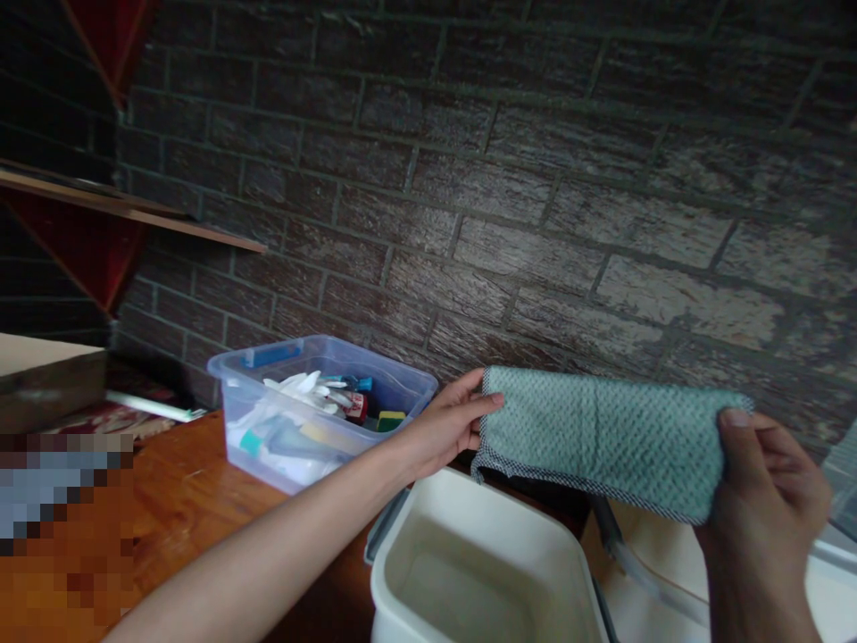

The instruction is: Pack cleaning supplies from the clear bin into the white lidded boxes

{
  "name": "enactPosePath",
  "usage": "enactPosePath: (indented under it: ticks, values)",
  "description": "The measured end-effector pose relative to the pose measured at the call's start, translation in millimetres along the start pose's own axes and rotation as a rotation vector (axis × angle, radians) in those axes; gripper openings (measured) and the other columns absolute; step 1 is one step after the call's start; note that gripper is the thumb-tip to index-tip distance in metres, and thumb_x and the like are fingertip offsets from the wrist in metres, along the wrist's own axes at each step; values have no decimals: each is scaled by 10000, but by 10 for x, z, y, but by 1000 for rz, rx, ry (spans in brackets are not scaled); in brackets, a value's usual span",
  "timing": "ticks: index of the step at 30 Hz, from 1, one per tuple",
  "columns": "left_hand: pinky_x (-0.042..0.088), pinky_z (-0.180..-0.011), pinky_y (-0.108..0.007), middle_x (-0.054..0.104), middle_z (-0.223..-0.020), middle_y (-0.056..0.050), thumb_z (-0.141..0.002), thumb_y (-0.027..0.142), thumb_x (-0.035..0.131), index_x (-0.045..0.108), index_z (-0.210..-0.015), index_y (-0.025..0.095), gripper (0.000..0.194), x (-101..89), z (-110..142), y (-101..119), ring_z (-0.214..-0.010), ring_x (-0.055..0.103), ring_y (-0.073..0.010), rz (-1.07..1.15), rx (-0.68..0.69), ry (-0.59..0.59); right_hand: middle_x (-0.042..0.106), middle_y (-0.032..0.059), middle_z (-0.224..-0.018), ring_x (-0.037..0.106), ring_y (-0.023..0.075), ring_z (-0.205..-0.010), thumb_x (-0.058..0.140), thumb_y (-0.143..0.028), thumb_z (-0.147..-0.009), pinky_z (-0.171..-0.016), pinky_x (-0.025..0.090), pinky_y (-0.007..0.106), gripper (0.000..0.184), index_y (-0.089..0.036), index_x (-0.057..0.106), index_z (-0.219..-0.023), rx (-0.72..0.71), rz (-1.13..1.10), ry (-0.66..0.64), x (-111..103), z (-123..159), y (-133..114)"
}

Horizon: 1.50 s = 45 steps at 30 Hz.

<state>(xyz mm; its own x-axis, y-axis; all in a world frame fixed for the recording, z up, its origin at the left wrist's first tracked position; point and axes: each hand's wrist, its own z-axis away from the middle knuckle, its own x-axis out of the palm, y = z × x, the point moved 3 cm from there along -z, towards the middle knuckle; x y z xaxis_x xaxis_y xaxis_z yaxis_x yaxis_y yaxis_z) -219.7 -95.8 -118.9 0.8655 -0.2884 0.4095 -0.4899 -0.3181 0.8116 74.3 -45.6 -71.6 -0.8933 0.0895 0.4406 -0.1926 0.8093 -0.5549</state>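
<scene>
A green textured cleaning cloth (603, 438) with a dark checked border is stretched between my two hands. It looks folded, with its long side running across. My left hand (448, 420) pinches the left end, thumb in front and fingers behind. At the other end my right hand (763, 473) grips the cloth's corner, its thumb on the near face. Below the cloth stands a white plastic bin (388, 580), whose inside shows a pale floor. My left forearm passes in front of a translucent blue storage box (268, 446).
Inside the blue box are white gloves (301, 388), a red bottle (358, 408) and a yellow-green sponge (391, 421). The wooden table (180, 500) carries both containers. A dark brick wall (536, 241) rises behind. A wooden shelf (134, 210) juts out at the left.
</scene>
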Motion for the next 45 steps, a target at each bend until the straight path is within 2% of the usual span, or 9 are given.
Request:
enactPosePath:
  ticks: [3, 7, 13, 16, 21, 26, 32, 38, 45]
  values:
    - [609, -725, -274, 683, -1143, -56, -829, 269, 795, 617, -1225, 264, 434, 61, 37, 10, -938, 705, -189, -22, 20, -31, 618, -16, -666, 546, 111, -556, 830, -278, -769, -517, 452, 217, 212, -141, 695, -857, -5, 2, -1, -6, 2, -3]
    - [646, -661, -359, 648, -1222, -68, -834, 223, 772, 464, -1418, 372, 677, 96, 75, -6, -960, 715, -259, -59, -18, -121, 628, -11, -695, 564, 120, -577, 820, -290, -780, -530, 465, 228, 209, -145, 693, -862, -2, -1, -12, -21, -3, -4]
    - [664, -705, -388, 657, -1196, -62, -758, 115, 798, 406, -1477, 402, 868, 60, 77, 2, -1026, 703, -274, -69, -11, -158, 630, -9, -671, 560, 117, -561, 823, -266, -770, -516, 477, 218, 191, -140, 710, -859, -20, -11, 29, -43, -24, -13]
    - [665, -686, -385, 653, -1210, -62, -784, 143, 790, 457, -1438, 393, 775, 74, 81, 16, -996, 712, -267, -51, -40, -161, 627, -12, -666, 557, 114, -551, 818, -264, -779, -508, 472, 214, 185, -139, 711, -864, -19, -6, 21, -44, -32, -8]
    - [661, -659, -349, 667, -1171, -99, -885, 250, 728, 622, -1231, 251, 362, 116, 98, 1, -907, 720, -226, -67, -102, -183, 652, 6, -703, 580, 120, -579, 815, -270, -785, -546, 472, 230, 202, -125, 725, -894, -39, 0, 28, -61, -43, 9]
    - [653, -680, -313, 684, -1189, -95, -834, 180, 780, 603, -1282, 267, 490, 136, 113, -17, -917, 726, -211, -59, -112, -223, 645, -2, -696, 561, 111, -580, 832, -255, -761, -560, 462, 229, 210, -121, 725, -882, -52, -23, 50, -71, -46, 11]
    - [640, -742, -290, 706, -1064, -91, -899, 236, 728, 689, -1133, 171, 246, 121, 94, -59, -898, 710, -170, -46, -146, -234, 644, 6, -706, 568, 112, -581, 818, -251, -786, -548, 454, 222, 193, -119, 715, -883, -56, -23, 46, -61, -41, -3]
    - [642, -764, -306, 708, -1063, -111, -906, 271, 721, 688, -1133, 136, 266, 78, 52, -114, -918, 710, -174, -62, -128, -242, 626, -18, -687, 542, 101, -572, 826, -271, -769, -541, 451, 211, 181, -147, 715, -842, -68, -21, 40, -66, -54, -8]
    - [640, -705, -298, 733, -1009, -111, -930, 284, 683, 699, -1099, 123, 234, 28, 20, -151, -826, 726, -168, -142, -118, -153, 629, -15, -691, 553, 103, -578, 821, -275, -775, -544, 463, 212, 179, -146, 717, -844, -73, -4, 36, -67, -44, -28]
